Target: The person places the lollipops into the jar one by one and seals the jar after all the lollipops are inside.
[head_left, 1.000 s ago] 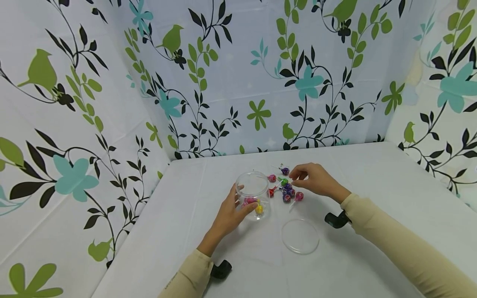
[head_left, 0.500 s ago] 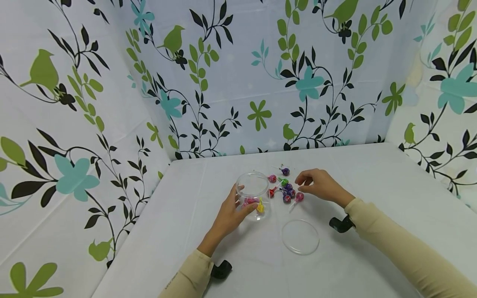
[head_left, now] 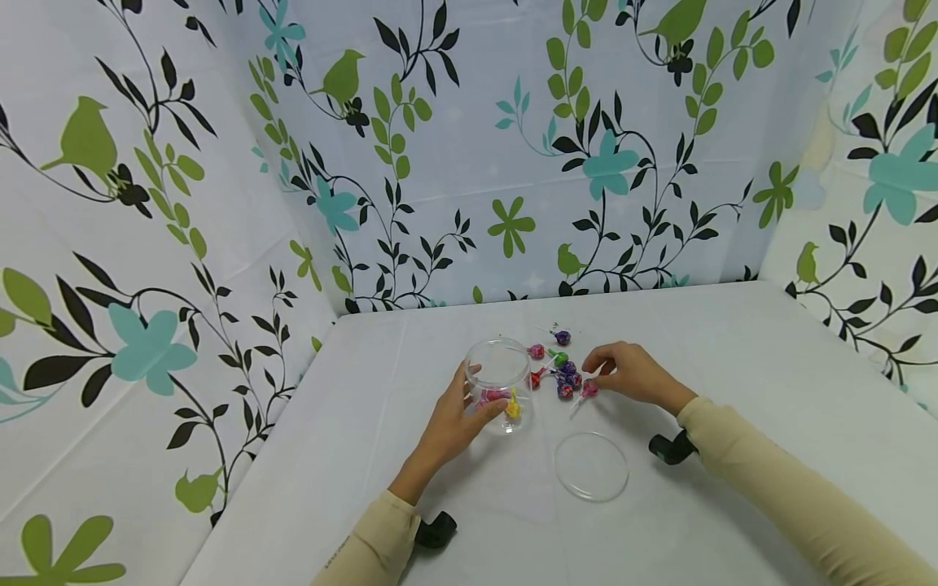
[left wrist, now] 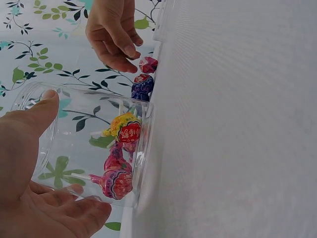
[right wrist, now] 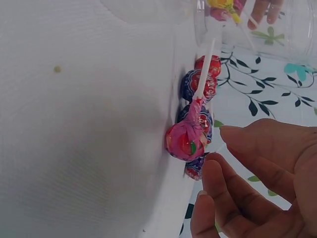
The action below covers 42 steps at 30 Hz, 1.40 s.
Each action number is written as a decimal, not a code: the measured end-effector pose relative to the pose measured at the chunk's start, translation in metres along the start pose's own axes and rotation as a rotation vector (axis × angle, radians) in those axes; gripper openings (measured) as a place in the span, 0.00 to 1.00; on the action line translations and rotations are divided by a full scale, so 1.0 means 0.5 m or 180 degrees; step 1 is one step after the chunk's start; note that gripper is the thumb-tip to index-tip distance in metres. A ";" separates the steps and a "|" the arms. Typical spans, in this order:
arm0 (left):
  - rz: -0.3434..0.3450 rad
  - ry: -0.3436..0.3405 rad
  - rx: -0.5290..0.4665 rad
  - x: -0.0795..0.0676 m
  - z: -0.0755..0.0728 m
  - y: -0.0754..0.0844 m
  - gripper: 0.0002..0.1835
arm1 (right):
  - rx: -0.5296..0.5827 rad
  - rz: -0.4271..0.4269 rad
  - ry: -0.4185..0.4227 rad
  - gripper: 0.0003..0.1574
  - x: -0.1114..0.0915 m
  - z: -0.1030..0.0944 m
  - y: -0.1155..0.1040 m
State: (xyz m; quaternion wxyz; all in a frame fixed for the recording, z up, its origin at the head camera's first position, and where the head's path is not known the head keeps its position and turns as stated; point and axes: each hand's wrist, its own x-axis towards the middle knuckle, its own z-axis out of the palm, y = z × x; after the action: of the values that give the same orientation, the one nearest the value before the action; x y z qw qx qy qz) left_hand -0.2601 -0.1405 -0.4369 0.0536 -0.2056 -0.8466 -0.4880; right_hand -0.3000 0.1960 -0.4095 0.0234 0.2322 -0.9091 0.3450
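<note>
My left hand (head_left: 449, 427) grips a clear round jar (head_left: 500, 373) from its left side, thumb across the front. Inside the jar lie a yellow lollipop (left wrist: 124, 127) and pink lollipops (left wrist: 117, 182). Right of the jar several wrapped lollipops (head_left: 566, 373) are spread on the table, purple, red, pink and green among them. My right hand (head_left: 632, 374) hovers just beside the nearest pink lollipop (right wrist: 185, 141), thumb and forefinger apart. Nothing is held between those fingers. That lollipop's white stick (right wrist: 206, 69) points toward the jar side.
In front of the lollipops a clear round lid (head_left: 590, 466) lies flat on the white table (head_left: 498, 537). Cloth printed with leaves and birds (head_left: 454, 163) hangs behind and at both sides. Dark camera mounts (head_left: 436, 531) sit at the wrists.
My right hand has drawn back from the middle of the lollipops, then lowered toward the nearest pink one. The yellow lollipop in the jar has shifted slightly. My left hand stays in place.
</note>
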 end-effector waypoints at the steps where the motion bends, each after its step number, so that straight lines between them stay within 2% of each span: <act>1: 0.0007 0.0001 -0.0001 0.000 0.000 -0.001 0.54 | 0.0001 0.0004 -0.0010 0.13 0.000 0.001 0.002; 8: 0.0045 -0.0009 0.0000 0.000 0.002 -0.003 0.53 | 0.0020 0.0127 -0.0098 0.12 -0.001 0.010 0.011; 17: -0.0046 -0.0013 0.0034 0.002 0.002 -0.004 0.53 | 0.0005 0.0104 -0.0106 0.12 -0.003 0.016 0.017; 24: -0.0008 -0.0008 0.0031 0.002 0.001 -0.002 0.52 | 0.0035 0.0131 -0.0159 0.14 -0.002 0.027 0.024; 42: 0.0013 0.0001 0.0059 0.001 0.000 -0.003 0.54 | 0.0004 0.0077 -0.0072 0.13 -0.003 0.036 0.027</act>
State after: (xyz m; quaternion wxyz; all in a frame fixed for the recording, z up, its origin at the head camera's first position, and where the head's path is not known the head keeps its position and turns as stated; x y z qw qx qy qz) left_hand -0.2611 -0.1408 -0.4379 0.0567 -0.2066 -0.8507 -0.4800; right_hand -0.3024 0.1941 -0.4320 0.0088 0.2251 -0.9119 0.3431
